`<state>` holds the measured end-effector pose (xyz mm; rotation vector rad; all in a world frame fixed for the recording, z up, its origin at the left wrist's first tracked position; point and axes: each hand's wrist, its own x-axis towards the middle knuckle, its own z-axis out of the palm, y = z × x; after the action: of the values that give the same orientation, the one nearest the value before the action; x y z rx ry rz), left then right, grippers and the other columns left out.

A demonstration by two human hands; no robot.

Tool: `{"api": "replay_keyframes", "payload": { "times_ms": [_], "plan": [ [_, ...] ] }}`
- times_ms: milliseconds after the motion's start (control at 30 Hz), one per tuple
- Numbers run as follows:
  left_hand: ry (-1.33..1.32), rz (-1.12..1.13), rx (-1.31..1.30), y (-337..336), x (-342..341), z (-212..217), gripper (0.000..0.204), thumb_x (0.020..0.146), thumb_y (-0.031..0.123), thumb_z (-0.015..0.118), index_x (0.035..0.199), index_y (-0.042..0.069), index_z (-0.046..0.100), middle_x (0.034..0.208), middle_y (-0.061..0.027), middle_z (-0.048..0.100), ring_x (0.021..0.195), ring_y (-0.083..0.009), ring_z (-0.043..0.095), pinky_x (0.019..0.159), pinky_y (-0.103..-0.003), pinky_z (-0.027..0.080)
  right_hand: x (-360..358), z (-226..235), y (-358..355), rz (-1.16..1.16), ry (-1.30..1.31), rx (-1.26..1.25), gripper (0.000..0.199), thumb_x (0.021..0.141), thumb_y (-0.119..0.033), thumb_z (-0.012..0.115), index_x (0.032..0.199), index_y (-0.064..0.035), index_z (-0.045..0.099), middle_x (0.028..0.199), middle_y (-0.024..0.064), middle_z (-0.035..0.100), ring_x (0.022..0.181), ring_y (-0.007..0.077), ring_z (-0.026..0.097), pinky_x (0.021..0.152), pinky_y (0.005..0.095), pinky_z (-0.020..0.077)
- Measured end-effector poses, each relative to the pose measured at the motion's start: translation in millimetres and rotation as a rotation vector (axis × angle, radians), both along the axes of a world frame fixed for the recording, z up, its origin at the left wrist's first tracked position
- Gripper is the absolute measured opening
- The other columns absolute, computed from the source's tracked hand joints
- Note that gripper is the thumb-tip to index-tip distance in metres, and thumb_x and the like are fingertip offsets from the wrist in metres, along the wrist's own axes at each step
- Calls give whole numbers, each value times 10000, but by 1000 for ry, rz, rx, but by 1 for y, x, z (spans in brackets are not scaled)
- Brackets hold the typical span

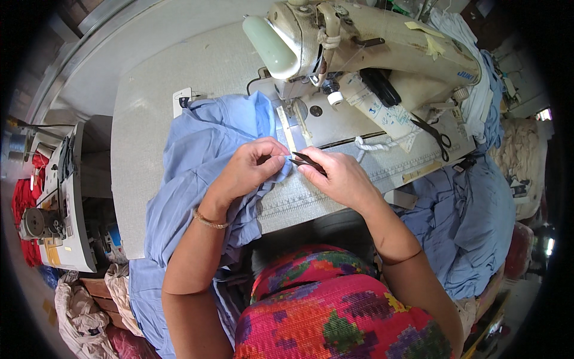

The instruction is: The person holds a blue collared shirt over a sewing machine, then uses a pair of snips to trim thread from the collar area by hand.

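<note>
A light blue cloth garment (pixel 200 149) lies bunched over the left of the sewing table and hangs off its front edge. My left hand (pixel 254 167) pinches a small edge of this cloth between thumb and fingers, just in front of the machine's needle area. In my right hand (pixel 342 179) is a pair of small black thread snips (pixel 311 163), its tips pointing left at the pinched edge. Tips and cloth edge sit so close that I cannot tell whether they touch. My right palm hides the rear of the snips.
The sewing machine (pixel 382 42) spans the far side of the table (pixel 149 78). Black scissors (pixel 433 136), a white cord (pixel 376 145) and a marked paper piece (pixel 382 113) lie to the right. More blue garments (pixel 460 221) are heaped beyond the right edge. Another machine (pixel 66 197) stands far left.
</note>
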<state>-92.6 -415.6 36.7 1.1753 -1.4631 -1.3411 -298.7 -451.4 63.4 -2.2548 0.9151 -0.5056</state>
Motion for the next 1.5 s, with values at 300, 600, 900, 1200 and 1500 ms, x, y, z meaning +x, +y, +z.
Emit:
{"api": "replay_keyframes", "payload": {
  "times_ms": [300, 600, 900, 1200, 1500],
  "plan": [
    [-47, 4, -43, 0, -1, 0, 87, 844, 50, 571, 808, -25, 595, 929, -13, 549, 748, -48, 461, 669, -193, 386, 2, 3, 2, -7, 70, -76, 195, 851, -196, 561, 991, -61, 553, 777, 186, 608, 716, 381, 583, 597, 436, 452],
    [-47, 5, -46, 1, -3, -1, 78, 844, 30, 562, 812, -32, 596, 905, -17, 554, 755, -55, 474, 677, -198, 394, 8, 10, 10, -32, 233, -236, 174, 835, -222, 561, 906, -65, 532, 715, 157, 619, 661, 351, 607, 595, 453, 482],
    [-7, -36, -15, -1, 2, -1, 112, 861, 61, 553, 874, -28, 621, 924, -23, 559, 776, -64, 484, 690, -203, 396, 1, -6, -8, 68, -46, 107, 235, 838, -220, 564, 981, -34, 566, 738, 210, 585, 702, 373, 582, 606, 418, 450],
    [24, -48, -2, 0, 3, 0, 127, 872, 76, 547, 888, -17, 632, 923, -16, 560, 754, -57, 476, 665, -194, 392, 2, -20, -10, 81, -138, 209, 246, 837, -232, 580, 967, -25, 556, 700, 205, 551, 648, 368, 549, 567, 389, 418],
    [40, -57, -46, 0, 3, -3, 119, 872, 84, 553, 855, -8, 627, 914, -4, 557, 725, -40, 453, 633, -183, 369, -1, -20, -8, 106, -223, 99, 232, 816, -195, 623, 988, -47, 577, 751, 178, 596, 668, 335, 594, 583, 362, 450]
  ]
}}
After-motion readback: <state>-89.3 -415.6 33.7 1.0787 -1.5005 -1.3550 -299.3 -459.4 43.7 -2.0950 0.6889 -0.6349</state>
